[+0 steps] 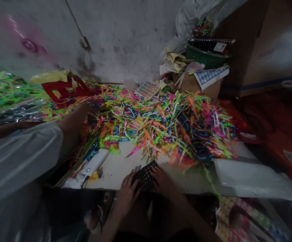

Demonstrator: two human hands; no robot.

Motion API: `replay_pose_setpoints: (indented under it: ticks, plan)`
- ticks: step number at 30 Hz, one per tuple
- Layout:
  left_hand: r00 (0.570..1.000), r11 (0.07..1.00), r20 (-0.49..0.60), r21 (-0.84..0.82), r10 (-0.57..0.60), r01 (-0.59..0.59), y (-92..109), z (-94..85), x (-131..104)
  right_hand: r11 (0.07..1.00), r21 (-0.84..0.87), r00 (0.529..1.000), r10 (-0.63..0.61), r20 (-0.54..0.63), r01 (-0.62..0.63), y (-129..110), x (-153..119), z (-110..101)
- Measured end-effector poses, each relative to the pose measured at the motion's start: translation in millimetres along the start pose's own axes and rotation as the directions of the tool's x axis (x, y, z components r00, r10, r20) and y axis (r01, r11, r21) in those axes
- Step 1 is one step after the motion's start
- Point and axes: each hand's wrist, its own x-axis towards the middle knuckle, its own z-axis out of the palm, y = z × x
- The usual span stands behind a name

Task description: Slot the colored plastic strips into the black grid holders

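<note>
A dark patterned sheet or tray [146, 175] lies tilted at the front edge of the pale tabletop [125, 158]. My left hand [130, 188] rests on its left side with the fingers spread. On its right side lies my right hand [161, 179], its fingers apart and stretched over the surface. Beyond both hands spreads a large pile of small multicoloured plastic pieces [148, 121]. What the dark item is exactly cannot be made out in the dim light.
At the left, another person's arm [72, 124] reaches into the pile near a red crate [62, 89]. A white power strip [97, 163] lies left of my hands, a clear plastic bag [247, 176] at right. Behind stand a cardboard box [211, 90] and green basin [204, 57].
</note>
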Motion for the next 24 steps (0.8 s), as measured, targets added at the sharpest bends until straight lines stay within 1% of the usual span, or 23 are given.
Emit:
replay_pose_setpoints:
  ticks: [2,4,6,7,8,9,10,12,13,15,18,20,22,23,24]
  plan:
    - [0.988,0.987,0.040,-0.072,0.148,-0.145,-5,-9.0,10,0.999,0.024,0.999,-0.028,0.019,0.027,3,4,-3]
    - [0.958,0.959,0.100,-0.127,0.268,-0.255,-9,-13.7,19,0.997,0.039,0.997,-0.065,0.045,0.063,6,6,-5]
    - [0.929,0.935,0.152,-0.172,0.337,-0.311,-12,-11.6,25,0.995,0.049,0.994,-0.093,0.055,0.090,10,9,-6]
    - [0.922,0.930,0.169,-0.188,0.349,-0.317,-13,-8.0,26,0.996,0.052,0.996,-0.079,0.037,0.077,12,11,-7]
    - [0.921,0.930,0.179,-0.196,0.346,-0.311,-13,-3.2,27,0.998,0.052,0.999,-0.037,-0.002,0.037,13,14,-9]
    - [0.925,0.936,0.185,-0.193,0.330,-0.295,-12,2.5,26,0.998,0.049,0.998,0.033,-0.057,-0.031,13,19,-10]
    - [0.933,0.944,0.185,-0.181,0.308,-0.275,-9,8.6,25,0.992,0.041,0.985,0.124,-0.116,-0.120,13,25,-13]
    - [0.952,0.962,0.166,-0.134,0.258,-0.237,0,20.6,22,0.947,0.008,0.927,0.315,-0.203,-0.320,12,41,-19]
    - [0.962,0.971,0.149,-0.105,0.230,-0.216,6,25.9,20,0.914,-0.017,0.894,0.391,-0.221,-0.404,10,51,-22]
    - [0.982,0.988,0.113,-0.040,0.154,-0.151,24,34.5,18,0.852,-0.067,0.840,0.493,-0.227,-0.519,7,70,-27]
    - [0.999,0.999,0.039,0.011,0.033,-0.033,56,43.5,17,0.790,-0.073,0.782,0.582,-0.224,-0.609,5,92,-31]
    - [1.000,1.000,-0.020,0.005,-0.025,0.025,76,48.1,19,0.750,0.014,0.732,0.650,-0.204,-0.662,7,101,-33]
    - [0.995,0.997,-0.068,-0.011,-0.077,0.076,92,52.0,22,0.691,0.248,0.687,0.718,-0.117,-0.679,12,105,-36]
    - [0.991,0.994,-0.084,-0.019,-0.108,0.106,100,53.5,25,0.642,0.380,0.677,0.734,-0.052,-0.666,15,106,-38]
    - [0.985,0.989,-0.094,-0.028,-0.145,0.143,106,54.6,28,0.591,0.487,0.681,0.732,0.012,-0.643,19,105,-42]
